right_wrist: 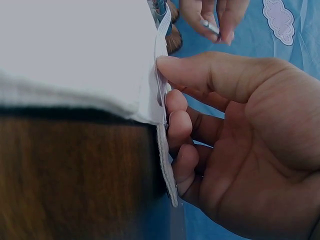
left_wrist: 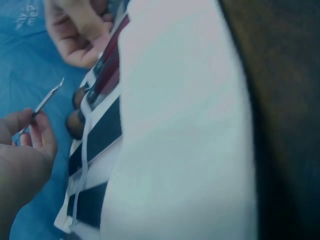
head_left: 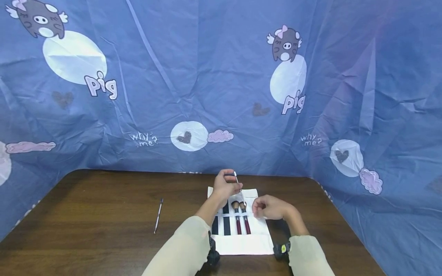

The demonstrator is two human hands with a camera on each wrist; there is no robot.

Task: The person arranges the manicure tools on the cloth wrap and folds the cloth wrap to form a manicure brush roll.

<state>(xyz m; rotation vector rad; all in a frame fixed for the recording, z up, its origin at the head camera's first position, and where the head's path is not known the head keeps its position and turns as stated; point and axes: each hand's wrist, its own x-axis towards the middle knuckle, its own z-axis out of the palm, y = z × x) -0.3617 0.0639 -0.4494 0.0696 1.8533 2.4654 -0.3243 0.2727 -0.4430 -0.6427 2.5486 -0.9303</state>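
My left hand [head_left: 225,188] pinches a slim silver double-ended metal tool [head_left: 238,180], held tilted above the upper part of a white cloth brush roll [head_left: 241,245]. In the left wrist view, the tool's [left_wrist: 47,97] thin pointed end angles up, clear of the fingers. With thumb and fingers, my right hand [head_left: 271,207] pinches the roll's right edge; the right wrist view has the thumb on the white elastic band [right_wrist: 161,42]. Two makeup brushes, a left one [head_left: 238,226] and a right one [head_left: 247,226], with red handles and brown bristles, sit under the band.
Another slim metal tool [head_left: 158,216] lies on the brown wooden table [head_left: 103,214], left of the roll. Dark strips [head_left: 226,226] stand in the roll's left part. A blue printed cloth [head_left: 221,96] hangs behind the table and along its sides.
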